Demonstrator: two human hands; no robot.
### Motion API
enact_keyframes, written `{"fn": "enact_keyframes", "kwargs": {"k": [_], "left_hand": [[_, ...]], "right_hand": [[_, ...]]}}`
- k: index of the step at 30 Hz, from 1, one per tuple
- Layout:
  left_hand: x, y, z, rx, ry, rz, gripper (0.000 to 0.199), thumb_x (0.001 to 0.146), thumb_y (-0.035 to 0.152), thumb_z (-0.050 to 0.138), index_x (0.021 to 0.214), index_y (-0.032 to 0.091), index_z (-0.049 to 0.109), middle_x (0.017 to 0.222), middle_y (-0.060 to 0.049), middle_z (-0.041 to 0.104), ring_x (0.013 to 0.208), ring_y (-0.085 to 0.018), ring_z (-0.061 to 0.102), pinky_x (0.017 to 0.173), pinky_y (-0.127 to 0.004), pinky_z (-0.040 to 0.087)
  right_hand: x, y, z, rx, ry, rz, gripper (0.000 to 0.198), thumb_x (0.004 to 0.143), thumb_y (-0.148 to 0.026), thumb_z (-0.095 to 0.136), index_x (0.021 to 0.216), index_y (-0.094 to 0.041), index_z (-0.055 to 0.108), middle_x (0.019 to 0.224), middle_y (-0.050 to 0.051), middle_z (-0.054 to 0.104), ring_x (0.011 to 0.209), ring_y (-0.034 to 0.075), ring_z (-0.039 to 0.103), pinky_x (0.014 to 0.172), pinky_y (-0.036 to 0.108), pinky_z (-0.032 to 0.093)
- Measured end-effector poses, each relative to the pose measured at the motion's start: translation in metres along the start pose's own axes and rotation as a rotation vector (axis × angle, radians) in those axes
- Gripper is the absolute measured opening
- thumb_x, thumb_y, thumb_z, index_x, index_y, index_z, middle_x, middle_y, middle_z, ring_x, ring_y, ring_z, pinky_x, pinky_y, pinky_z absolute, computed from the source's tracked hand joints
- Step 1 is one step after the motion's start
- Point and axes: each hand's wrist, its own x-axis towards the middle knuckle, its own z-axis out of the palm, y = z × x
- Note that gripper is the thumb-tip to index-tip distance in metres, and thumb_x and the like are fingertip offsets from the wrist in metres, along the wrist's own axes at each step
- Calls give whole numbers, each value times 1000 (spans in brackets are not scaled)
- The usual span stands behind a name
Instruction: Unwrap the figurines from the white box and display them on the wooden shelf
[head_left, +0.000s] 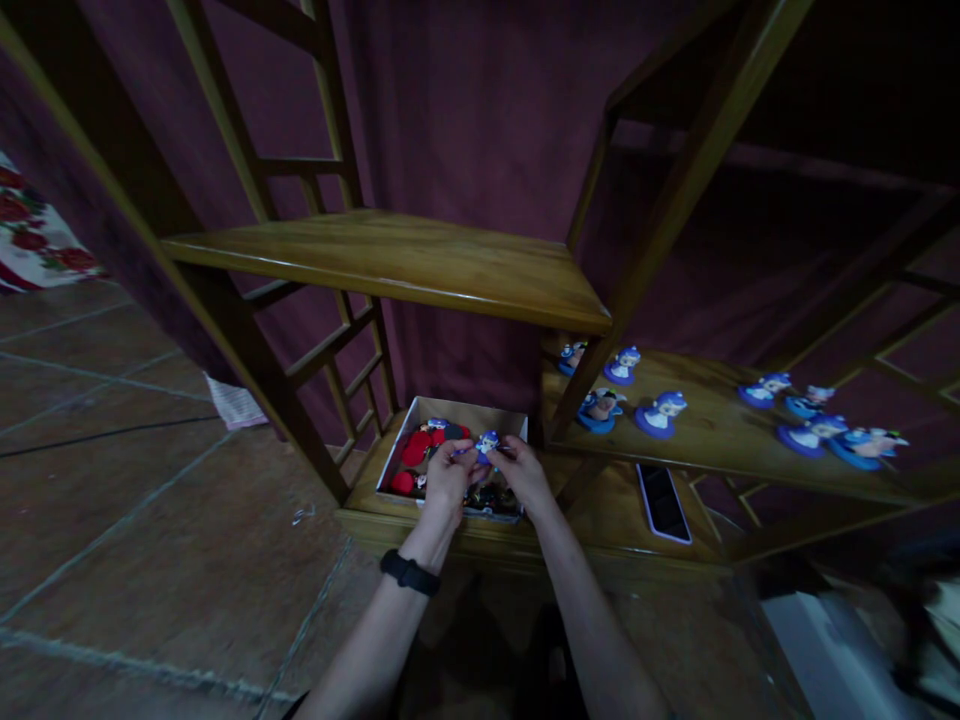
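Between my two hands, over an open cardboard box, is a small figurine (487,445) with blue-purple hair. My left hand (448,472) grips it from the left, and my right hand (523,470) pinches it from the right. Below them the box (472,408) holds several more figurines, some with red round bases (417,448); my hands hide part of the contents. On the shelf to the right stand several similar figurines, among them a purple-and-white one (661,414) and a blue-based one (600,410).
A wooden shelf board (390,260) juts out above the box, and a slanted post (667,220) rises right of it. A phone (664,503) lies on the lower ledge. Further figurines (814,434) stand at the right. Tiled floor (135,520) spreads to the left.
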Motion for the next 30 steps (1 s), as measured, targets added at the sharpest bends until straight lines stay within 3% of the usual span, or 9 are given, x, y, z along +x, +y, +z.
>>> {"fn": "enact_keyframes", "kwargs": {"k": [9,14,21,24,27,30], "left_hand": [[-1,-4,1,-31,-45,41,20,62,14,71,78,11,60,66,-2,63,60,-12,61,65,-30,54],[-1,-9,-4,-29,7,69,22,60,13,72,78,12,59,64,0,61,59,-12,61,63,-30,54],[4,-3,-7,34,17,56,19,63,11,70,78,12,59,63,-1,61,56,-12,61,59,-29,55],[4,3,-8,17,-5,44,20,67,10,67,85,12,59,65,-2,63,57,-13,63,58,-28,55],[5,6,-9,-10,-31,5,21,69,10,66,88,12,60,67,-4,66,57,-13,64,57,-27,55],[6,6,-10,-49,-36,-37,14,69,9,67,82,10,61,67,-6,67,58,-15,65,58,-26,56]], "right_hand": [[2,0,-5,-171,29,-79,24,73,-30,57,93,-20,64,91,3,67,86,20,60,81,33,45],[-4,-6,0,-260,18,-144,17,75,-28,55,84,-19,66,87,2,63,83,17,58,78,29,44],[-8,-5,6,-239,34,-135,16,74,-30,55,79,-19,66,79,1,62,77,16,56,73,27,45],[-7,-5,7,-129,21,-110,20,74,-30,54,88,-20,66,84,1,64,80,16,58,74,28,46],[-6,-3,7,-7,71,-75,24,74,-31,53,93,-21,64,91,1,65,83,17,59,76,28,47],[-6,-2,4,-49,122,-52,22,72,-34,55,86,-20,65,84,1,66,78,16,59,73,28,47]]}}
